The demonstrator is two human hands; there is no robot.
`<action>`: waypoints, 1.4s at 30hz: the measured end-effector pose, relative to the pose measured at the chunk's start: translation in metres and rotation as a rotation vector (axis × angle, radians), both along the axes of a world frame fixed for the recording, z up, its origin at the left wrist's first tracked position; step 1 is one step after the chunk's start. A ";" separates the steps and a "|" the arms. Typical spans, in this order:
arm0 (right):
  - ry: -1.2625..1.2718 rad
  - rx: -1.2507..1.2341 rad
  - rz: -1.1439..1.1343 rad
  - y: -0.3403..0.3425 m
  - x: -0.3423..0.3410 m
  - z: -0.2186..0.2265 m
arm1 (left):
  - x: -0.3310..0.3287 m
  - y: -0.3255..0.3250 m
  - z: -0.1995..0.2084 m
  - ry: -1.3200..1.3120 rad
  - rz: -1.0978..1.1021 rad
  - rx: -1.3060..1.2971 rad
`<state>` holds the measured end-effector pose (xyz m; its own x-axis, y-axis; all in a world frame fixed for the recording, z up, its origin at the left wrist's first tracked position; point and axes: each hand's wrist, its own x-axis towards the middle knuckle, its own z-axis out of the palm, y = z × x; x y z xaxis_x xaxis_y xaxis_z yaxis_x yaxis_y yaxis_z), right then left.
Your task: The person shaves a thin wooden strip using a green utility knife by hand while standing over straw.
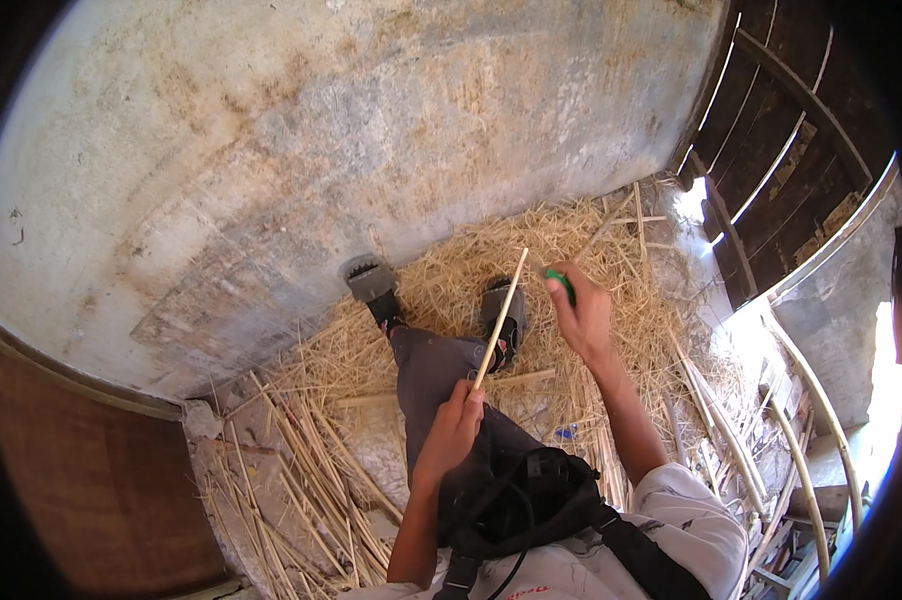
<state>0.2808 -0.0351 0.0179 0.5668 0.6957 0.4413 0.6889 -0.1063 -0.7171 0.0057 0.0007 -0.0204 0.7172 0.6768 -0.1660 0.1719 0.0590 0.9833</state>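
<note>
My left hand (451, 434) is closed around the lower end of a thin, pale stick (503, 318) that looks like split bamboo or cane. It slants up and away in front of my legs, its far end free. In my right hand (584, 320) is a small knife with a green handle (561, 286), fingers wrapped round it. A short greyish blade seems to point left toward the stick's tip, with a small gap between them; its edge is too small to make out.
Pale shavings (581, 230) cover the floor around my sandalled feet. A bundle of long thin sticks (321, 480) lies at lower left, and thicker poles (796, 470) lean at right. A stained wall (391, 130) stands ahead, a dark plank door (781, 150) at far right.
</note>
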 end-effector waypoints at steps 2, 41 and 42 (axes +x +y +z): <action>-0.032 0.032 0.111 -0.009 -0.019 -0.001 | -0.001 -0.001 -0.005 -0.041 0.015 -0.050; -0.046 -0.012 -0.022 -0.010 0.017 -0.019 | 0.009 -0.012 0.003 0.163 0.020 0.237; -0.037 -0.034 0.040 -0.013 0.004 -0.024 | 0.007 -0.009 -0.002 0.099 0.024 0.213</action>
